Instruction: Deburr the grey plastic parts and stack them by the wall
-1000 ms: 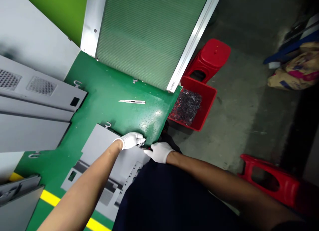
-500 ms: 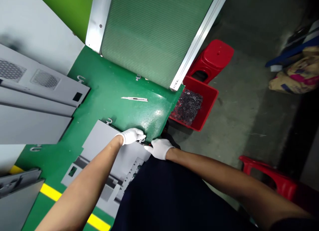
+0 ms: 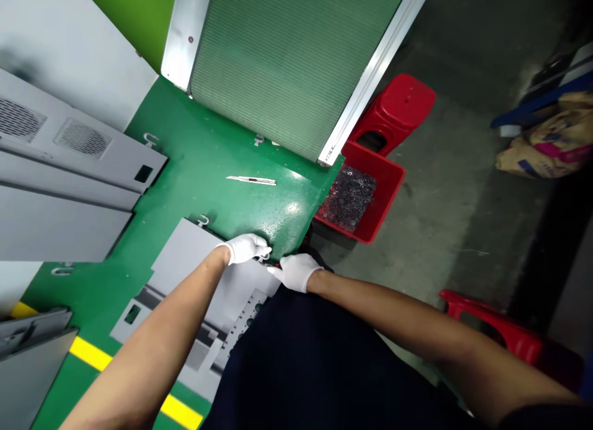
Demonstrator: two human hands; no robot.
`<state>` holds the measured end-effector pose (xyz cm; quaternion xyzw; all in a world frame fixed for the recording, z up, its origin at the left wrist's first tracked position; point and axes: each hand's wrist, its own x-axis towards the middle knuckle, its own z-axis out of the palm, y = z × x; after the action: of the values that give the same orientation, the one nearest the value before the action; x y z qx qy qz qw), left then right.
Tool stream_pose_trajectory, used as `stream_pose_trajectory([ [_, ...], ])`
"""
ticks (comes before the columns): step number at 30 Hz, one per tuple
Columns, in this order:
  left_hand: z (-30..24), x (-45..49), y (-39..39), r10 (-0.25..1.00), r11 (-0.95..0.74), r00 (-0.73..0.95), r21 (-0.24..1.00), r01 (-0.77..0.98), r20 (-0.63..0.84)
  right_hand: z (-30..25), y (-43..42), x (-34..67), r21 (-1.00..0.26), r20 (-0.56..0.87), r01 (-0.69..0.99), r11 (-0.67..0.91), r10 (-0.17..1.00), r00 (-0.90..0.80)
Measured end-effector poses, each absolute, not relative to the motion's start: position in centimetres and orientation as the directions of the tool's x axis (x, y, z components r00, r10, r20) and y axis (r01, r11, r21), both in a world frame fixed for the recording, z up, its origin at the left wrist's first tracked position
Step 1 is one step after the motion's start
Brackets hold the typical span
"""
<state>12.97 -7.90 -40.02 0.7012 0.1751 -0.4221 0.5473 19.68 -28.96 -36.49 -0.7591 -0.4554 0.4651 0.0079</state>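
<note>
At the near edge of the green surface point(image 3: 185, 177), we had both gloved hands together over a grey panel point(image 3: 227, 291) lying flat. Our left hand point(image 3: 245, 248) was at a small pale hook point(image 3: 265, 256) by the panel's edge, finger and thumb close; we could not tell whether they pinched it. Our right hand point(image 3: 296, 272), just beside, was curled around a red-handled tool point(image 3: 277, 265), mostly hidden. Beyond lay a slim knife point(image 3: 251, 180); a red bin point(image 3: 388, 198) stood to the right.
</note>
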Motion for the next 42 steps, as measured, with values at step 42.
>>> stream_pose_trajectory([
  [42,-32.2,17.1,2.6,0.676,-0.623,0.507,-0.046,0.781,-0.535,-37.3,-33.4,21.8,-0.430,-0.785,0.270,-0.861,0.505,0.359],
])
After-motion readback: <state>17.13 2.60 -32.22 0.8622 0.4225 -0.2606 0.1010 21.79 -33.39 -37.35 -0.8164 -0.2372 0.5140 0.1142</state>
